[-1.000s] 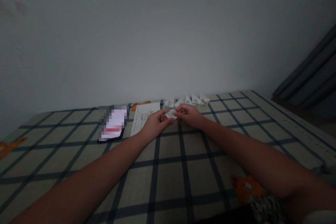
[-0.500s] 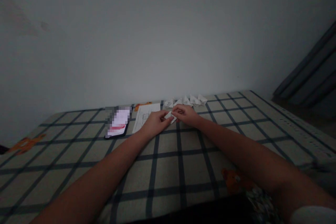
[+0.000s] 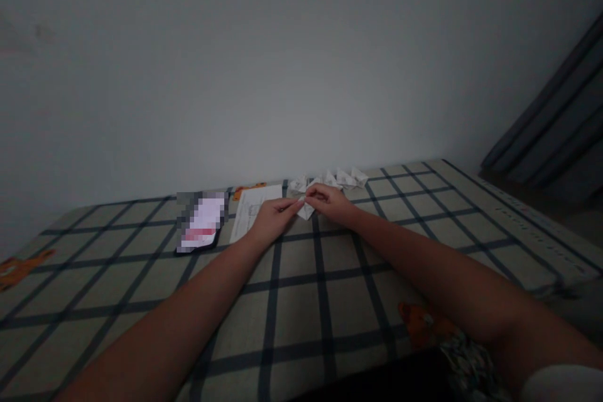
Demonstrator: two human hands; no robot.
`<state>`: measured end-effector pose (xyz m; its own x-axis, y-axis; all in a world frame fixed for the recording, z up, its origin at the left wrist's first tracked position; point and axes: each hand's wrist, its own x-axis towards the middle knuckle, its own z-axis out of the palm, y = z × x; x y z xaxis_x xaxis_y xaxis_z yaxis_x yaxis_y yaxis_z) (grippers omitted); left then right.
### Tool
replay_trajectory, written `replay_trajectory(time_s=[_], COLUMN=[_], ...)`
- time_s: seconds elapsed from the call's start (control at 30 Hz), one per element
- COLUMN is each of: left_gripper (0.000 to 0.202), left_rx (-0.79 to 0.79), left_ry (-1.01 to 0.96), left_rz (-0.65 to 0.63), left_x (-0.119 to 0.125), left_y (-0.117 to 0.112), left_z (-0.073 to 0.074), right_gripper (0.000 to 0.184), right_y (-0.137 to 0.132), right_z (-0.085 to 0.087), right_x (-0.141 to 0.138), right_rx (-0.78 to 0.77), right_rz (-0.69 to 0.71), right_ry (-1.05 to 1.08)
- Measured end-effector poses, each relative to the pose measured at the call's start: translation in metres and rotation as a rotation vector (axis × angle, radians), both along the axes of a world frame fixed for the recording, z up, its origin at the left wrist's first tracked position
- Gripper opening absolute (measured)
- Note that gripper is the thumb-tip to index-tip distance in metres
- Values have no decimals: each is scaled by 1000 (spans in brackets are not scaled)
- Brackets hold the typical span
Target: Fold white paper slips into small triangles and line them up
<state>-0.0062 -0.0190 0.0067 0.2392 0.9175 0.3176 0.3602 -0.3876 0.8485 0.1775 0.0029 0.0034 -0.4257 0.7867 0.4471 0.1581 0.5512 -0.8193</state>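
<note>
Between my two hands is a small folded piece of white paper (image 3: 306,210), its pointed lower part showing below the fingers. My left hand (image 3: 277,215) pinches its left side with thumb and fingertips. From the right, my right hand (image 3: 328,202) grips the upper edge, fingers curled and the thumb close to the left one. Just behind the hands stand several folded white paper pieces (image 3: 352,178) in a row. A printed white sheet (image 3: 245,208) lies flat to the left of my left hand, partly covered by it.
A phone (image 3: 202,223) with a lit, pixelated screen lies left of the sheet. Everything rests on a checked cloth (image 3: 296,301) with orange bear prints. Behind it rises a plain wall (image 3: 301,69); a dark curtain (image 3: 551,100) hangs at the right.
The folded paper has turned in my fingers, so its point now faces down toward me. My hands have shifted slightly on it. The whole view has moved a little.
</note>
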Motion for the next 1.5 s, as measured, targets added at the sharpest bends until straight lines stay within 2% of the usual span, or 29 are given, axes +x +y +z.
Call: replay_trajectory(time_s=[0.13,0.33,0.47,0.63,0.73,0.87,0.97,1.07,1.17,1.27,1.37,1.5], left_gripper=[39,41,35,27,26,24,24,30,46,44,35,33], left_rx=[-62,-63,-38,-70,-75,-51,-55,-123,-186,-184,-171,-161], left_ry=[-140,-277,-347,-632,-696,-762,-774,-734,-672,-627,-606,-599], left_rz=[21,38,70,50,36,87,98,30,-41,-76,-54,30], left_x=[-7,-11,-9,-1,2,4,4,3,3,3,2,1], left_y=[6,15,18,21,21,19,17,15,13,12,12,14], left_z=[-5,-8,-9,-10,-10,-9,-8,-7,-5,-4,-3,-4], right_gripper=[17,19,21,21,20,20,21,22,22,21,21,20], right_y=[0,1,5,9,10,9,10,10,9,9,10,11], right_z=[2,4,1,-1,0,2,1,-1,-1,-1,-2,-3], right_x=[0,2,3,4,4,2,2,4,6,7,7,7], right_rx=[-92,-120,-139,-161,-167,-196,-211,-194,-176,-162,-154,-177], right_rz=[-13,-87,-130,-166,-198,-233,-225,-222,-206,-192,-185,-164], right_ry=[70,97,125,192,209,206,202,201,189,198,207,208])
